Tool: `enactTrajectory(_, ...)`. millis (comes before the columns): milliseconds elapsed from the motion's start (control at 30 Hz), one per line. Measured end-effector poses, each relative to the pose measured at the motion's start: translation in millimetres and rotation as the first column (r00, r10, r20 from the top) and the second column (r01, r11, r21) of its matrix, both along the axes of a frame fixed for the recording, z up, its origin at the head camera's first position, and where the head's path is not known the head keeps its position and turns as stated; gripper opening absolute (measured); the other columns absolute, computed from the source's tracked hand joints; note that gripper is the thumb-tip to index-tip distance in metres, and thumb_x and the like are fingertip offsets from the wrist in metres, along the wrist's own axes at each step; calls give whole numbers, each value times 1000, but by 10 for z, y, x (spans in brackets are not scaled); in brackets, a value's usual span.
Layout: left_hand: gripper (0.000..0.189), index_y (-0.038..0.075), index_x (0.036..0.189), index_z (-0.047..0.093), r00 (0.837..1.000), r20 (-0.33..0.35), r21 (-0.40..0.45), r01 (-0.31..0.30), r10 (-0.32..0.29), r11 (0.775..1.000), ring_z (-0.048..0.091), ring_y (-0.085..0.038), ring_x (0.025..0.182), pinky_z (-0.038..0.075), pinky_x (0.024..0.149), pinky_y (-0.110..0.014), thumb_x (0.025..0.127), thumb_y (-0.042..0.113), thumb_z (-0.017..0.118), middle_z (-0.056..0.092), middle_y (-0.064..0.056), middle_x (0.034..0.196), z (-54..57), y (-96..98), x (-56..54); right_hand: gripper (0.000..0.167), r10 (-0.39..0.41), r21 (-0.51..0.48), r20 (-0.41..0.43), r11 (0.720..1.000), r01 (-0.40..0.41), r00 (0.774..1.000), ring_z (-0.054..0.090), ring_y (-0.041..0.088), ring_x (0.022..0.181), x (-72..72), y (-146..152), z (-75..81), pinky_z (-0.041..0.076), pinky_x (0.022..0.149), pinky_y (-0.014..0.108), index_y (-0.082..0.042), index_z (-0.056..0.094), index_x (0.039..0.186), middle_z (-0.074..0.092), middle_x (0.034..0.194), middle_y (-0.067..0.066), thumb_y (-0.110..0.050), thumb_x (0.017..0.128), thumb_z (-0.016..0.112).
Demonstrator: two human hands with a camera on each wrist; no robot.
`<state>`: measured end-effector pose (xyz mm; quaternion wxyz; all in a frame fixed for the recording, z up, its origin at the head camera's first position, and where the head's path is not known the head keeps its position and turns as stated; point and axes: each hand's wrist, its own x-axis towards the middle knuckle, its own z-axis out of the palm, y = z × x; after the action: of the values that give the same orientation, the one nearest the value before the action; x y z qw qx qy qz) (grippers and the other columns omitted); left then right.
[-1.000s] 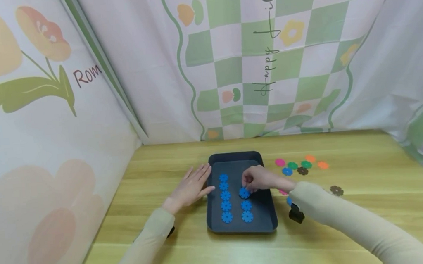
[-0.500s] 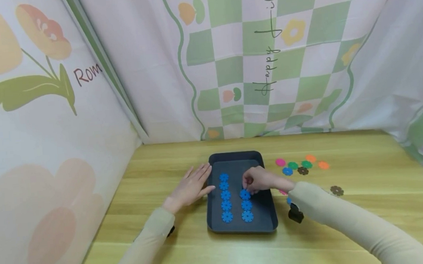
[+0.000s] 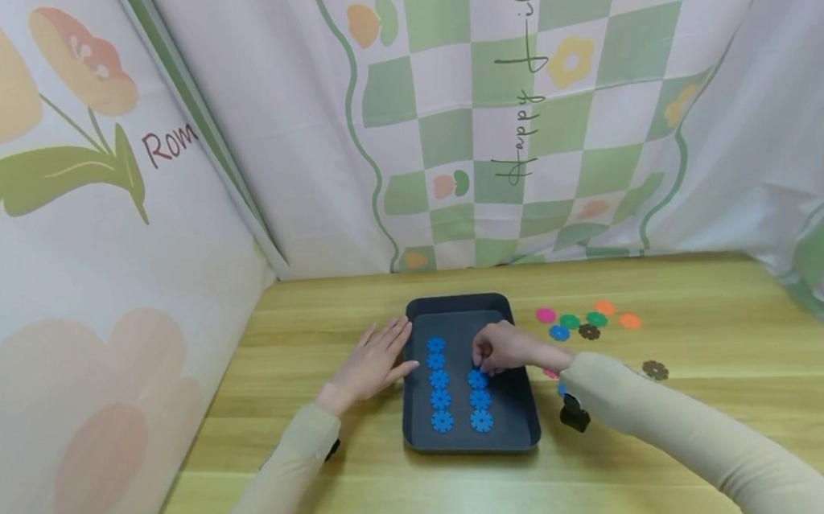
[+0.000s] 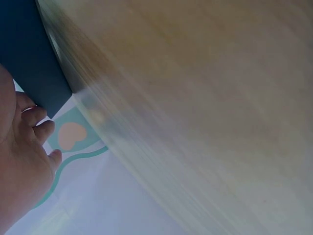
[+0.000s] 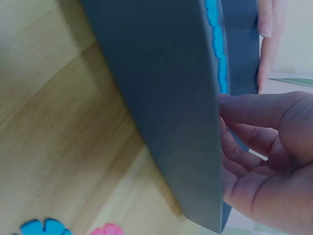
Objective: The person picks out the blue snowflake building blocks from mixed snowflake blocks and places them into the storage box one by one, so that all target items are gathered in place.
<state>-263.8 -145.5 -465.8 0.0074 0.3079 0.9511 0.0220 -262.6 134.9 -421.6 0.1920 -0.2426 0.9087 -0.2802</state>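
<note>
On the table stands a dark grey tray with two columns of blue notched plastic discs inside. The left column holds several; the right one has 3. My right hand reaches into the tray, fingertips curled at the upper edge of the topmost blue disc in the right column, which lies against the disc below it. In the right wrist view the tray's side wall hides the fingertips of that hand. My left hand rests on the tray's left rim with straight, spread fingers.
To the right of the tray lie loose discs: pink, blue, green, orange and brown. My right forearm partly covers others. A patterned curtain hangs behind the table.
The topmost right-column disc has shifted slightly toward me, closing up with the one below, then stayed put. My right hand barely moved; my left has not moved.
</note>
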Motion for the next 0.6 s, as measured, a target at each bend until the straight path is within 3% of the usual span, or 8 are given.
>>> enactTrajectory(400,75,12,160,16,1000,-1,-2,2,-2,1000,18,-23,156,14,128,-49,103,59,32,14,-5,168,-16,0,-11,3,-8,-73,-14,997,7,1000,65,13,73,-17,344,283,56,67,29,-3,68,91,70,85,8,-6,90,67)
enactTrajectory(600,75,11,160,17,1000,-3,-1,2,-2,1000,18,-24,156,14,127,-49,103,58,33,15,-5,168,-10,0,-5,4,-54,-92,-28,994,52,998,62,15,74,80,654,296,55,66,33,-3,66,91,68,88,10,-6,90,66)
